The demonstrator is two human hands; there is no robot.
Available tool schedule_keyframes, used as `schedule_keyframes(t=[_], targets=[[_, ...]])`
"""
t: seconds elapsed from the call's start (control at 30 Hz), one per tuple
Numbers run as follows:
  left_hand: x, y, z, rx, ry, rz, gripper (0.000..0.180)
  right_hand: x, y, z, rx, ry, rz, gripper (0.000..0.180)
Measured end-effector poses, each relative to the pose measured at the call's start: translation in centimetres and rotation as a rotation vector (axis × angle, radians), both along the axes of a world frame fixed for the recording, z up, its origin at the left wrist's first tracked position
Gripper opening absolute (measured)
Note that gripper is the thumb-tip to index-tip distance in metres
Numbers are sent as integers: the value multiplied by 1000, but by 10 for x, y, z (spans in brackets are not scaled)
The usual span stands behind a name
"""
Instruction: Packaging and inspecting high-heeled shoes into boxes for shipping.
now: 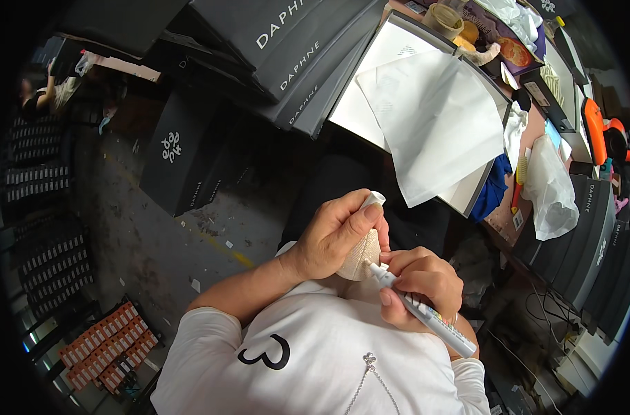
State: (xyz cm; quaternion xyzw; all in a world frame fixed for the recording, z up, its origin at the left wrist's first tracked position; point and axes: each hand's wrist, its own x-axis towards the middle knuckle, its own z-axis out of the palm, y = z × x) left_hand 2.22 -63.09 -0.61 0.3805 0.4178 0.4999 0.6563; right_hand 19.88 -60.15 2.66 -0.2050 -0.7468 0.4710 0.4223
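Note:
My left hand [343, 225] is closed around a beige, glittery shoe [360, 257], held in front of my chest. Much of the shoe is hidden by my fingers and thumb. A short, pale, round-ended piece [374, 199] sticks out above that thumb; I cannot tell whether it is the shoe's heel or a separate cap. Between the fingers and thumb of my right hand [425, 280] is a white marker pen [436, 321], slanting down to the right. Its tip is at the shoe's surface, and the right fingertips are close beside the shoe.
An open shoebox [349, 104] with white tissue paper [443, 117] lies ahead. Stacked dark shoeboxes [260, 62] rise at far left, more [585, 242] at right. A plastic bag [551, 190] and yellow brush [520, 173] sit right; racks of orange-fronted boxes [107, 346] stand lower left.

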Motion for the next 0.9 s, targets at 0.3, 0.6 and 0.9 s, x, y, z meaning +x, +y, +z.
schedule_keyframes(t=[0.3, 0.6, 0.9], targets=[[0, 1, 0, -14, -10, -14, 39, -2, 3, 1, 59, -27, -30, 27], [0, 1, 0, 0, 2, -7, 40, -1, 2, 2, 63, -47, -35, 27], [-1, 1, -1, -3, -1, -18, 40, 0, 1, 0, 36, -42, -49, 26]])
